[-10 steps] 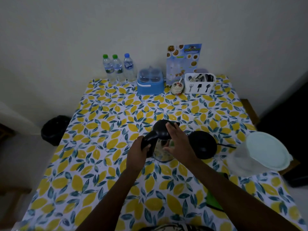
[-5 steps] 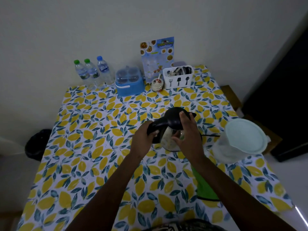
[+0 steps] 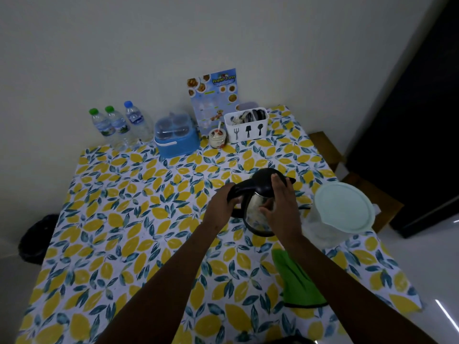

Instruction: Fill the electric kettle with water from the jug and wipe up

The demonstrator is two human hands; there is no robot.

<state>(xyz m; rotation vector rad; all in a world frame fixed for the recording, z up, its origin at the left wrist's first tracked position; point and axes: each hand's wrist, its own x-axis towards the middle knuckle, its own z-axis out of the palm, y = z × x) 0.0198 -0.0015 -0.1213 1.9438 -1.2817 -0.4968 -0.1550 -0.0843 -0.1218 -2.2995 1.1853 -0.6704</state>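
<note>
Left hand [image 3: 219,207] grips the black handle of the steel electric kettle [image 3: 258,207]; right hand [image 3: 280,204] cups its lid and body

Both hands [image 3: 250,209] reach forward, fingers curled, gripping.

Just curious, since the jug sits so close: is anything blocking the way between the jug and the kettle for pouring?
Nothing stands on the table between the jug and the kettle. But the kettle's lid looks shut under the right hand, and the jug's own lid is on. The left hand holds the handle.
</note>
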